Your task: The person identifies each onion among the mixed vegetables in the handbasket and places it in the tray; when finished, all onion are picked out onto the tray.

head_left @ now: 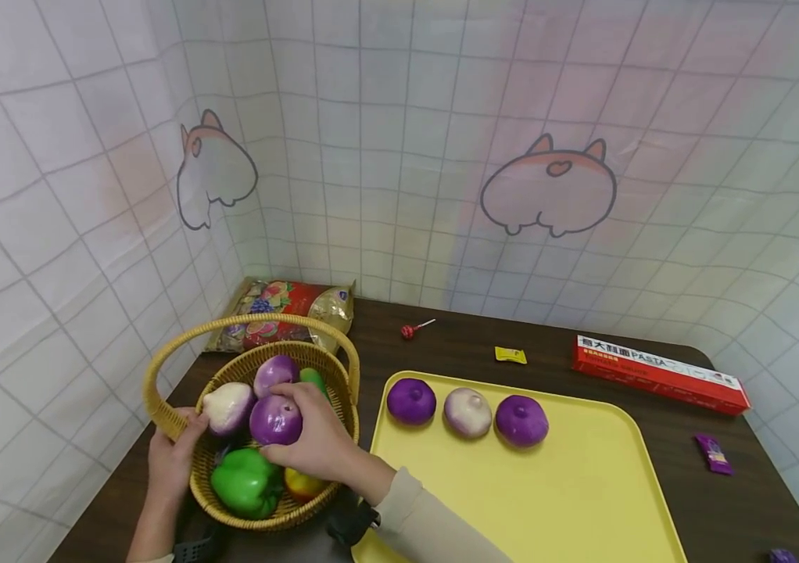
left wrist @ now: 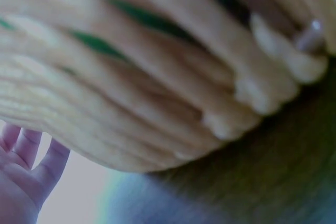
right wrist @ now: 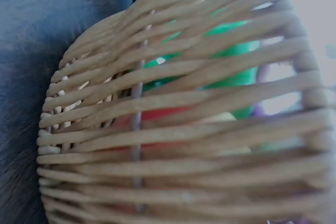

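Note:
A woven basket (head_left: pixel 280 516) with a tall handle stands at the left, also filling the left wrist view. My left hand (head_left: pixel 173 461) grips it where the handle meets the rim. Over the basket my right hand (head_left: pixel 318 438) holds a shiny purple onion (head_left: pixel 273 422) between thumb and fingers. Around it lie another purple onion (head_left: pixel 275 374), a white-and-purple onion (head_left: pixel 228 408), a green bell pepper (head_left: pixel 246 481), a yellow-red fruit (head_left: pixel 303 483) and a green vegetable (head_left: pixel 313 379), partly hidden. In the right wrist view, the basket's wall (right wrist: pixel 210 171) hides the right hand.
A yellow tray (head_left: pixel 547 500) right of the basket carries a purple onion (head_left: pixel 411 402), a pale onion (head_left: pixel 468 413) and another purple onion (head_left: pixel 522 421). Behind are a snack bag (head_left: pixel 280 297), a lollipop (head_left: pixel 409 331), a yellow packet (head_left: pixel 510 355) and a red pasta box (head_left: pixel 660 375). A purple candy (head_left: pixel 713 454) lies right.

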